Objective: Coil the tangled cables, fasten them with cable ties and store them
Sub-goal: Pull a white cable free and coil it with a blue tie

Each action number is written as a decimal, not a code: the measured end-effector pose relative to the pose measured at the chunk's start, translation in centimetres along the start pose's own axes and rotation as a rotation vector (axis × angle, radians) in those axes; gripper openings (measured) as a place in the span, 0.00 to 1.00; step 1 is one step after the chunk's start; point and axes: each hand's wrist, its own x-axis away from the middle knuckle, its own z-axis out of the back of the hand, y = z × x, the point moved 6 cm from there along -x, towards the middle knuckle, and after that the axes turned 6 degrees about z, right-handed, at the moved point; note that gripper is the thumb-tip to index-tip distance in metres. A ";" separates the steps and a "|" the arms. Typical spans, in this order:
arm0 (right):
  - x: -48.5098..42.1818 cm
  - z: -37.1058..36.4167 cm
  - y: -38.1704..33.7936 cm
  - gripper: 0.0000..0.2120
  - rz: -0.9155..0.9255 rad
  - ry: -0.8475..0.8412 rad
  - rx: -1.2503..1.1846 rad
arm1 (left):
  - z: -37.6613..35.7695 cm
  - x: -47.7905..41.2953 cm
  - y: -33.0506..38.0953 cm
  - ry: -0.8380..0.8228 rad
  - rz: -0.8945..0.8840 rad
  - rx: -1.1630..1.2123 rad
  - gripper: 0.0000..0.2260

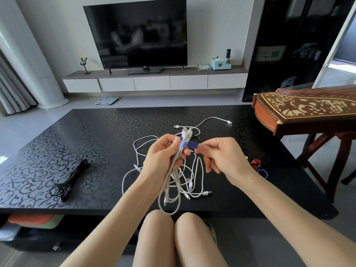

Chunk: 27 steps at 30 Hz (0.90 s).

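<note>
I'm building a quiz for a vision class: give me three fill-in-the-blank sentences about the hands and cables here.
1. The cable bundle gripped by the left hand is ____ in colour.
2. The right hand pinches the end of the cable tie, which is ____.
3. The black cable lies on the table, on the ____ side of the hands.

Missing words: white; blue; left.
</note>
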 end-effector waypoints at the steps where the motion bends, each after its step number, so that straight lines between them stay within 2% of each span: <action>1: -0.2 -0.2 0.3 0.10 -0.026 0.015 -0.009 | -0.1 0.0 -0.2 0.012 0.003 0.028 0.14; 4: -0.3 -0.7 1.1 0.10 -0.083 0.049 -0.028 | -0.2 0.0 -1.0 0.023 0.034 0.099 0.16; 7: -0.1 -1.2 1.9 0.10 -0.118 0.076 -0.041 | -0.1 0.2 -1.3 -0.022 0.042 0.123 0.14; 11: 0.2 -1.3 2.2 0.11 -0.139 0.085 -0.044 | -0.2 0.9 -1.1 -0.081 -0.009 0.060 0.01; 12: 0.5 -1.2 2.1 0.11 -0.139 0.083 -0.029 | -0.2 1.1 -0.9 -0.073 -0.032 0.018 0.01; 17: 2.6 -1.0 1.0 0.12 -0.094 0.051 0.101 | 0.2 1.3 0.6 0.170 -0.291 -0.438 0.13; 19: 3.9 -1.4 -0.2 0.13 -0.052 0.004 0.174 | -0.3 1.4 1.1 0.231 -0.406 -0.620 0.12; 21: 4.7 -1.8 -1.7 0.13 -0.016 -0.052 0.232 | -1.2 1.9 1.3 0.236 -0.543 -0.772 0.08; 23: 4.3 -1.4 -2.8 0.12 -0.055 -0.082 0.135 | -2.2 2.3 1.6 0.204 -0.687 -0.913 0.05; 27: 2.3 -0.2 -4.0 0.11 -0.278 -0.110 -0.177 | -3.7 2.6 2.2 0.071 -0.887 -1.063 0.06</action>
